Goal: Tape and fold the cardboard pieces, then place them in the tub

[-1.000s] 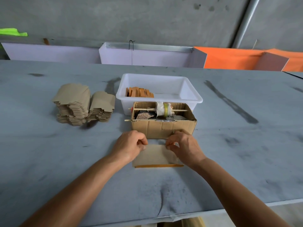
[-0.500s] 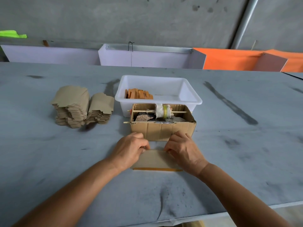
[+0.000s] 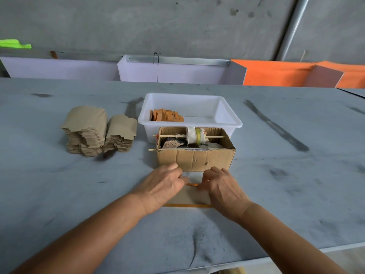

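A flat cardboard piece (image 3: 188,196) with an orange strip along its near edge lies on the table in front of me. My left hand (image 3: 162,186) and my right hand (image 3: 223,187) rest on its far part, fingers curled down at its far edge, where a short orange strip (image 3: 192,184) shows between them. Just beyond stands an open cardboard box (image 3: 195,159) with a tape roll (image 3: 195,135) on a wooden stick. Behind the box sits the white tub (image 3: 227,113), holding several folded orange-edged pieces (image 3: 166,115).
Two stacks of flat cardboard blanks (image 3: 98,131) stand to the left of the tub. The grey table (image 3: 286,175) has dark smears. White and orange panels (image 3: 276,73) line its far edge, below a concrete wall.
Both hands have slid a little toward the box along the piece's far edge, and an orange strip now shows there between them. The camera has tilted slightly.
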The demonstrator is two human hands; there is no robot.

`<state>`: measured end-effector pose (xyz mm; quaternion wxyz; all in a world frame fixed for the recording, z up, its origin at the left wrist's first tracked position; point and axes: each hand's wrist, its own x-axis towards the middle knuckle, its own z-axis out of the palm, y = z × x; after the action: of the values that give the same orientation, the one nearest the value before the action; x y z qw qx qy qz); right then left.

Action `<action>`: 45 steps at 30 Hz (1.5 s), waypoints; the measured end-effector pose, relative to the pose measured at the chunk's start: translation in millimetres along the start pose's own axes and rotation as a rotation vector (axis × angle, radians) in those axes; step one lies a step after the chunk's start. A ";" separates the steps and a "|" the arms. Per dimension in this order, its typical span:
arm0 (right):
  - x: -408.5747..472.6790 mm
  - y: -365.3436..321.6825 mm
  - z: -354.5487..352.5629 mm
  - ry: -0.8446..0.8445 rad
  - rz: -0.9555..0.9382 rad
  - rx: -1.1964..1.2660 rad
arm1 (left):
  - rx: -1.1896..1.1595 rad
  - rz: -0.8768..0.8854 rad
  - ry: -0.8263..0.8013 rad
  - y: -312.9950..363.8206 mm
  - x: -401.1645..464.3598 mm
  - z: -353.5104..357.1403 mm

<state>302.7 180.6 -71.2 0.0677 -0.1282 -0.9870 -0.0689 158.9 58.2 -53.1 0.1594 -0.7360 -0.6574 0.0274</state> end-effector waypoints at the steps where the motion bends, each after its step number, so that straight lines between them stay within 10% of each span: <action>1: 1.1 -2.2 -0.5 0.005 0.019 0.007 | -0.001 0.003 -0.021 1.2 0.5 1.0; 36: -38.5 7.0 1.1 0.134 0.107 0.589 | -0.607 -0.272 0.169 -0.8 -44.3 16.4; 45: -31.1 10.2 0.7 0.187 0.335 0.966 | -0.977 -0.595 0.252 -0.1 -31.8 20.1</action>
<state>335.1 182.9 -75.4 0.2171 -0.2320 -0.8619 0.3952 149.5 31.1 -77.5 -0.1206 -0.5053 -0.7482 -0.4126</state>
